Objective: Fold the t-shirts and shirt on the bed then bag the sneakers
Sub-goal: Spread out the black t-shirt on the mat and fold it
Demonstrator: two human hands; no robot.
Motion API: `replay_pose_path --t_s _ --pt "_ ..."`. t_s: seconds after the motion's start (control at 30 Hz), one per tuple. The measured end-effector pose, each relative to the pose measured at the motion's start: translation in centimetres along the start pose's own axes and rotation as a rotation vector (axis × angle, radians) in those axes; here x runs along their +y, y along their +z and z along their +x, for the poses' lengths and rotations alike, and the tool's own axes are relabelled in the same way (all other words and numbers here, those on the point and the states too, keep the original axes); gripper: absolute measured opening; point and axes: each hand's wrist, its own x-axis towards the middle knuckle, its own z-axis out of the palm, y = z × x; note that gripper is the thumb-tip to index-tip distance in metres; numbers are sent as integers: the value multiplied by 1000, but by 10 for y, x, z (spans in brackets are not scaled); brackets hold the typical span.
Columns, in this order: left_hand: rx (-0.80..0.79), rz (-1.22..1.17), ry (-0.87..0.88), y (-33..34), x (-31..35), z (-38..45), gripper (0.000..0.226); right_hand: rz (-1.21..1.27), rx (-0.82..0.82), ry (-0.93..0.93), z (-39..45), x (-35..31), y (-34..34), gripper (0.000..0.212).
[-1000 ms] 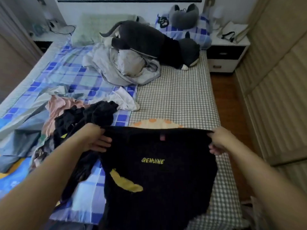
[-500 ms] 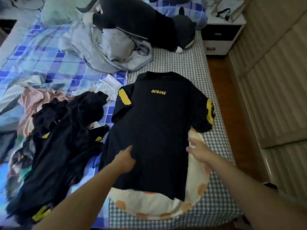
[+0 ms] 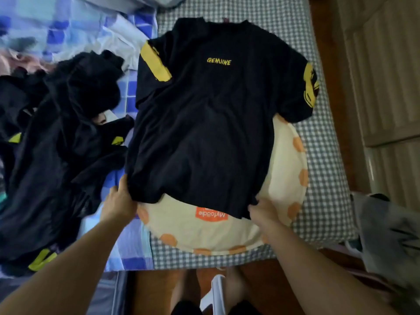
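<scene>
A black t-shirt (image 3: 211,123) with yellow "GENUINE" lettering and yellow sleeve marks lies spread flat on the bed, collar away from me. It rests partly on a cream cushion (image 3: 227,228) with orange dots. My left hand (image 3: 120,201) grips the shirt's bottom left hem corner. My right hand (image 3: 261,209) pinches the bottom right hem corner. A heap of more black clothes (image 3: 59,155) with yellow marks sits to the left.
The bed has a grey checked sheet (image 3: 327,178) on the right and a blue plaid cover (image 3: 68,30) on the left. A wooden wardrobe (image 3: 381,64) runs along the right. Grey cloth (image 3: 391,235) lies at the bed's right corner. My legs and a white slipper (image 3: 216,292) show below.
The shirt went from held up by its shoulders to lying flat on the cushion. My hands moved down from its middle to the two hem corners, and the view tilted downward.
</scene>
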Motion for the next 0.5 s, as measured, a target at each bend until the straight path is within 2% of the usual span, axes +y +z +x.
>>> replay_pose_path --t_s 0.13,0.2,0.27,0.33,0.43,0.5 --pt "39 -4 31 -2 2 -6 29 1 241 106 -12 40 -49 37" --pt "52 -32 75 -3 3 -20 18 -33 383 157 -24 70 -87 36" --pt "60 -166 74 -1 3 -38 23 -50 513 195 -37 92 -116 30" --pt "78 -290 71 0 3 -63 29 -53 563 229 -43 107 -132 32" --pt "140 -341 158 -1 0 -104 36 -40 516 240 -50 106 -135 37" --pt "172 -306 254 -5 -3 -127 33 40 491 169 -55 98 -131 34"
